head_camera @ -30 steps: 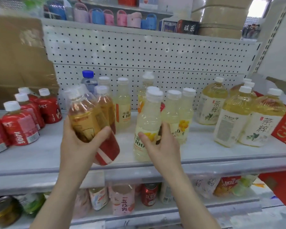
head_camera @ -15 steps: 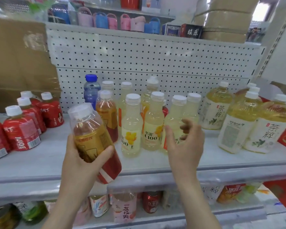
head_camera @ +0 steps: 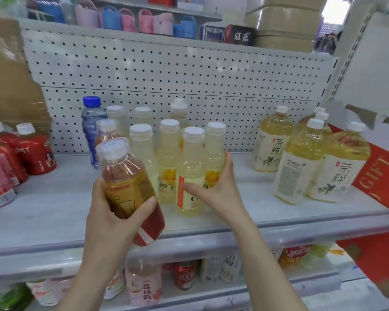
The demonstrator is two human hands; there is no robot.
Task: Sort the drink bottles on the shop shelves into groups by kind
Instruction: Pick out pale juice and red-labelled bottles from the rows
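Gripping a tilted amber tea bottle (head_camera: pixel 126 176) above the shelf's (head_camera: pixel 54 212) front edge, the left hand (head_camera: pixel 112 212) holds it apart from the pale lemon bottles (head_camera: pixel 167 158). The right hand (head_camera: pixel 218 194) curls round the front lemon bottle (head_camera: pixel 190 176) mid-shelf, probably to close it up with its kind.

pale shelf (head_camera: pixel 54 212): drink bottles (head_camera: pixel 169 153) standing upright.

Bright, even shop light with soft shadows; wide-angle bending and slight blur toward the edges.
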